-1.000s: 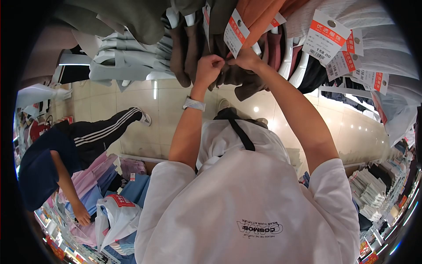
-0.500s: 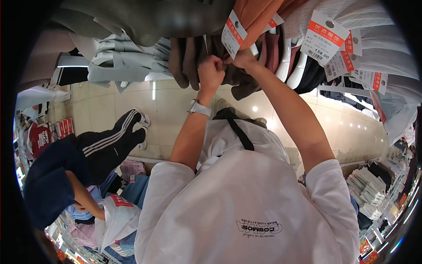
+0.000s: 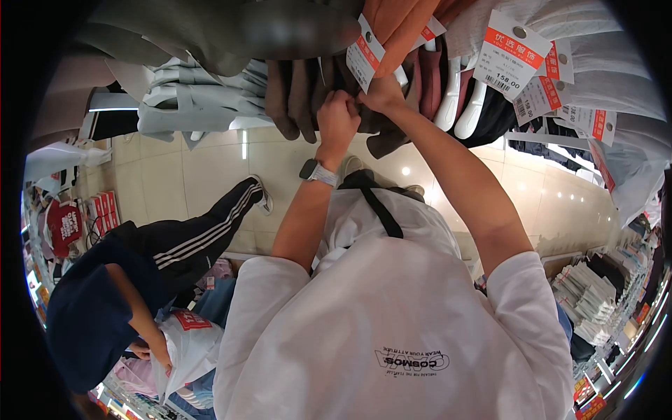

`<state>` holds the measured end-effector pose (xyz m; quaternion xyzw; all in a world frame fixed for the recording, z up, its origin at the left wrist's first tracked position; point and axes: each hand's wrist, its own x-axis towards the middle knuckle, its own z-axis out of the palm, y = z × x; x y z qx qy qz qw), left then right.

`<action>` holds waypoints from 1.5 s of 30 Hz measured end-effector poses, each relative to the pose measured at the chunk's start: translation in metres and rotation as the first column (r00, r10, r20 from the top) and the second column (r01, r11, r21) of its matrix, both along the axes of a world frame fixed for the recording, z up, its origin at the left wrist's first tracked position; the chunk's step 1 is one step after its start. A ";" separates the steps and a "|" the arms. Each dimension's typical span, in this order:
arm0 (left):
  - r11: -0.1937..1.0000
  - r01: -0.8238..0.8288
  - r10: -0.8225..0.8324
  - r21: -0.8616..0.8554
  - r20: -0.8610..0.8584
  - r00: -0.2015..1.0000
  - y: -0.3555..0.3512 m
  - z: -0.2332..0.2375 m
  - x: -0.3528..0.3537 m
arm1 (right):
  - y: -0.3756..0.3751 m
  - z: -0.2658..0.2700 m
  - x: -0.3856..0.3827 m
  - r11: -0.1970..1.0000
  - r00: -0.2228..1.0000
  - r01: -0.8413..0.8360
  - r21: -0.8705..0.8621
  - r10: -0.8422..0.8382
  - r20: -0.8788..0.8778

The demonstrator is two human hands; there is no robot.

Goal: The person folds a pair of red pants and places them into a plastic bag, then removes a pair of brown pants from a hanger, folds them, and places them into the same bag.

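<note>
Where the person's own white T-shirt [image 3: 392, 315] fills the lower half of the view, both bare arms rise from its sleeves toward a crowded row of hanging clothes along the top. Beneath that row lies a glossy beige tiled floor [image 3: 210, 168]. Pale grey garments [image 3: 189, 105] hang to the left, an orange garment [image 3: 399, 21] near the middle, and light-coloured pieces to the right. At the left, another person [image 3: 140, 259] in a dark blue top and black trousers with white side stripes bends over a white bag [image 3: 192, 343], one hand on it. Stacks of folded clothes [image 3: 588, 287] sit at the far right edge.

The brown garment [image 3: 294, 98] hangs just left of centre in the row, between the grey pieces and some white hangers [image 3: 462, 105]. The left hand [image 3: 337, 120] has its grip pressed together as a fist around a fold of that brown cloth. The right hand [image 3: 381, 94] touches it from the other side, its grip pinching the same fold with bent fingers. A white and orange price tag [image 3: 364, 52] dangles right above both hands, and larger tags [image 3: 509, 59] reading 158.00 hang further right. A watch [image 3: 311, 170] sits on the left wrist.
</note>
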<state>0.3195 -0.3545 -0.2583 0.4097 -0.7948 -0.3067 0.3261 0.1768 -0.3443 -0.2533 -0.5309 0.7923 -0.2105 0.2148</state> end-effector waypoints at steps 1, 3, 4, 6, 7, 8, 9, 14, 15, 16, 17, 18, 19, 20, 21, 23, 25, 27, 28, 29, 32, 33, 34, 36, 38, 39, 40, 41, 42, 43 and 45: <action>1.000 0.001 -0.001 -0.021 0.001 1.000 0.000 0.000 -0.002 | 0.002 0.002 0.003 0.999 0.999 0.026 -0.025 -0.027 -0.018; 0.998 0.007 -0.007 -0.061 0.006 1.000 -0.001 0.000 -0.006 | 0.009 0.003 0.009 0.996 0.998 0.054 -0.068 -0.055 -0.014; 0.999 -0.025 0.025 0.024 -0.007 1.000 -0.003 -0.003 -0.007 | 0.011 0.002 0.009 0.995 0.998 0.055 -0.087 -0.055 0.007; 0.977 -0.090 0.096 0.194 -0.025 0.995 -0.014 -0.015 -0.005 | 0.011 0.002 0.005 0.994 0.993 -0.002 -0.114 0.016 0.121; 0.963 -0.072 0.090 0.260 -0.060 0.994 -0.018 -0.023 -0.002 | 0.012 0.005 0.004 0.993 0.992 -0.012 -0.115 0.026 0.122; 0.944 -0.050 0.085 0.326 -0.094 0.992 -0.021 -0.030 0.001 | 0.014 0.007 0.003 0.993 0.992 -0.021 -0.116 0.035 0.123; 0.922 -0.027 0.083 0.386 -0.128 0.988 -0.023 -0.028 0.003 | 0.014 0.008 0.002 0.992 0.991 -0.030 -0.119 0.045 0.125; 0.936 0.074 -0.047 0.344 -0.086 0.995 -0.024 -0.019 0.005 | 0.015 0.009 -0.001 0.993 0.983 -0.038 -0.109 0.057 0.172; 0.920 0.097 -0.065 0.380 -0.096 0.993 -0.026 -0.021 0.006 | 0.015 0.010 -0.002 0.993 0.984 -0.049 -0.112 0.067 0.165; 0.901 0.119 -0.083 0.416 -0.105 0.991 -0.028 -0.022 0.007 | 0.016 0.011 -0.003 0.993 0.979 -0.056 -0.108 0.076 0.187; 0.897 0.127 -0.086 0.423 -0.116 0.990 -0.029 -0.023 0.008 | 0.016 0.011 -0.006 0.992 0.974 -0.063 -0.106 0.084 0.209; 0.893 0.135 -0.089 0.429 -0.126 0.988 -0.031 -0.023 0.008 | 0.015 0.010 -0.008 0.992 0.969 -0.070 -0.104 0.092 0.230; 0.889 0.145 -0.093 0.435 -0.138 0.986 -0.031 -0.023 0.008 | 0.015 0.006 -0.008 0.991 0.969 -0.068 -0.115 0.092 0.227; 0.896 0.137 -0.088 0.423 -0.132 0.987 -0.031 -0.023 0.008 | 0.014 0.001 -0.009 0.990 0.970 -0.065 -0.125 0.092 0.224; 0.903 0.128 -0.083 0.410 -0.126 0.989 -0.031 -0.022 0.007 | 0.013 -0.002 -0.009 0.989 0.971 -0.063 -0.135 0.092 0.220; 0.917 0.097 -0.066 0.387 -0.092 0.994 -0.030 -0.021 0.007 | 0.011 -0.009 -0.011 0.992 0.964 -0.043 -0.116 0.071 0.255; 0.932 0.053 -0.041 0.360 -0.040 0.998 -0.025 -0.012 0.006 | 0.010 -0.011 -0.010 0.995 0.965 -0.026 -0.097 0.050 0.259; 0.954 -0.003 0.011 0.300 -0.024 1.000 -0.020 -0.010 0.003 | 0.007 -0.009 -0.005 0.997 0.972 -0.008 -0.076 0.026 0.234; 0.962 -0.031 0.037 0.270 -0.018 0.999 -0.018 -0.010 0.002 | 0.006 -0.006 -0.002 0.997 0.982 -0.012 -0.071 0.025 0.186; 0.967 -0.050 0.048 0.248 0.012 0.999 -0.016 -0.010 0.001 | 0.007 -0.003 0.000 0.998 0.990 -0.015 -0.065 0.024 0.137; 0.980 -0.098 0.087 0.175 0.074 0.994 -0.011 -0.012 -0.002 | 0.010 0.005 0.014 0.998 1.000 0.021 -0.056 -0.021 0.001; 0.983 -0.111 0.100 0.149 0.080 0.992 -0.009 -0.013 -0.003 | 0.011 0.007 0.017 0.998 0.998 0.041 -0.055 -0.043 -0.043; 0.985 -0.123 0.113 0.122 0.086 0.990 -0.009 -0.013 -0.003 | 0.011 0.010 0.015 0.997 0.999 0.038 -0.061 -0.037 0.017; 0.975 -0.137 0.134 0.177 0.027 0.991 -0.010 -0.014 -0.002 | 0.012 0.016 0.009 0.997 0.990 0.032 -0.074 -0.022 0.139; 0.966 -0.137 0.141 0.220 -0.004 0.990 -0.011 -0.012 -0.001 | 0.011 0.006 0.001 0.994 0.978 0.008 -0.112 0.016 0.210; 0.963 -0.131 0.137 0.237 -0.009 0.991 -0.011 -0.010 -0.001 | 0.011 0.005 -0.002 0.991 0.970 -0.003 -0.132 0.035 0.242; 0.959 -0.125 0.133 0.252 -0.014 0.991 -0.012 -0.008 -0.002 | 0.012 0.003 -0.004 0.990 0.970 0.002 -0.138 0.031 0.239; 0.964 -0.124 0.131 0.237 -0.013 0.991 -0.012 -0.007 -0.002 | 0.011 0.001 -0.004 0.990 0.971 0.008 -0.144 0.027 0.237; 0.968 -0.123 0.129 0.220 -0.012 0.992 -0.013 -0.007 -0.002 | 0.011 0.000 -0.004 0.988 0.971 0.013 -0.151 0.023 0.236; 0.971 -0.122 0.127 0.204 -0.011 0.992 -0.013 -0.007 -0.003 | 0.010 -0.001 -0.004 0.988 0.974 0.016 -0.151 0.019 0.226; 0.978 -0.129 0.125 0.163 0.031 0.992 -0.013 -0.008 -0.004 | 0.008 0.001 -0.001 0.988 0.978 0.021 -0.151 0.011 0.207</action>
